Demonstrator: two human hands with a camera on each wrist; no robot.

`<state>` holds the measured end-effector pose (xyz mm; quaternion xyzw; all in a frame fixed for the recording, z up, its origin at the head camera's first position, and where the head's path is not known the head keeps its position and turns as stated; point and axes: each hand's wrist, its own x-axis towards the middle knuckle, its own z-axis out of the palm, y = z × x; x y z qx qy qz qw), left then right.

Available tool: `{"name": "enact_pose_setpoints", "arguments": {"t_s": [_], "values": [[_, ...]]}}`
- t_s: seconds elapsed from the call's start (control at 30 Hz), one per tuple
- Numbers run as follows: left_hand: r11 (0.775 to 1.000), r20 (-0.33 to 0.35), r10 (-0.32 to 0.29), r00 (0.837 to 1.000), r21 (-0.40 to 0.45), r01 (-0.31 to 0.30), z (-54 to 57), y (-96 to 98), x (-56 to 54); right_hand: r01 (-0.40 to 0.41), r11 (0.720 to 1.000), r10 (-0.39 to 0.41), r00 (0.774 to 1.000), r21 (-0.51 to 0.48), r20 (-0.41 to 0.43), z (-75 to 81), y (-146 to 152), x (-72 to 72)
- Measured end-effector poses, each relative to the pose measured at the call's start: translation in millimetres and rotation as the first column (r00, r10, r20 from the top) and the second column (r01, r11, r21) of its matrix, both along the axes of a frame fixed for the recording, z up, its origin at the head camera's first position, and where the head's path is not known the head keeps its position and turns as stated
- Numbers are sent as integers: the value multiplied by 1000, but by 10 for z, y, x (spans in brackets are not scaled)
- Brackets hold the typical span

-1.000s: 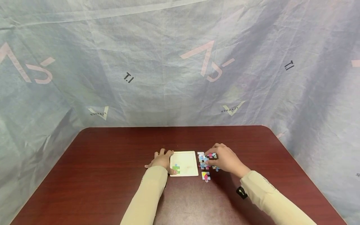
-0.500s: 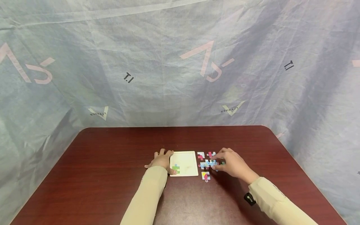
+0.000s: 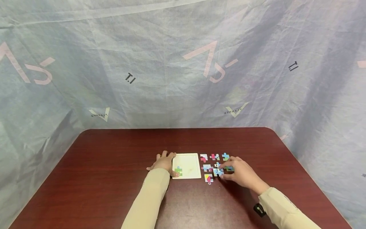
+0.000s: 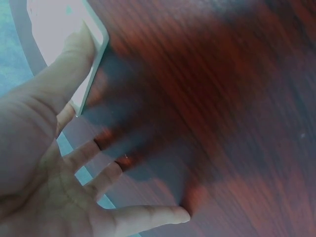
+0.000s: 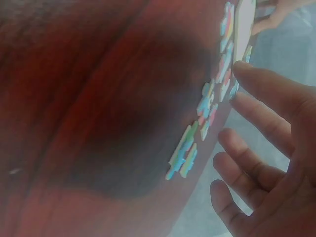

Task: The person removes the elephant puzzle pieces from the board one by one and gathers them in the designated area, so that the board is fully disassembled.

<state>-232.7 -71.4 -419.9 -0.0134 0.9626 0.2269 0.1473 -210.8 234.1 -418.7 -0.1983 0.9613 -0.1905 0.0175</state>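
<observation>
My left hand is spread at the left edge of a pale square puzzle tray. Its thumb rests on the tray; the other fingers reach over the table beside it, as the left wrist view also shows. A green puzzle piece lies in the tray's near left corner. To the right of the tray, my right hand pinches a light-blue puzzle piece between thumb and fingertips, low over the other pieces. Part of a green-blue piece shows beneath the fingers.
Several loose pieces lie right of the tray, among them a pink-white one, a red one, a blue-green one and a yellow-red one. A grey printed cloth hangs behind the dark red table.
My right hand has moved right and toward me with the light-blue piece, uncovering pieces at the back of the group. The left hand has stayed at the tray.
</observation>
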Motion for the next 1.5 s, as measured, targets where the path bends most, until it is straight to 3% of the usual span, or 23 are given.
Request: {"name": "enact_pose_setpoints", "arguments": {"t_s": [0.93,1.27,1.5], "values": [[1000,8,1,1000,11,-1,114,23,82,7,1000,-8,1000,8,14,-171,92,106],[1000,3,1,1000,15,-1,118,22,92,-44,999,43,999,-31,-27,-84,97,62],[1000,7,-2,1000,11,2,96,23,72,-34,992,32,999,-124,-13,17,4,9]]}}
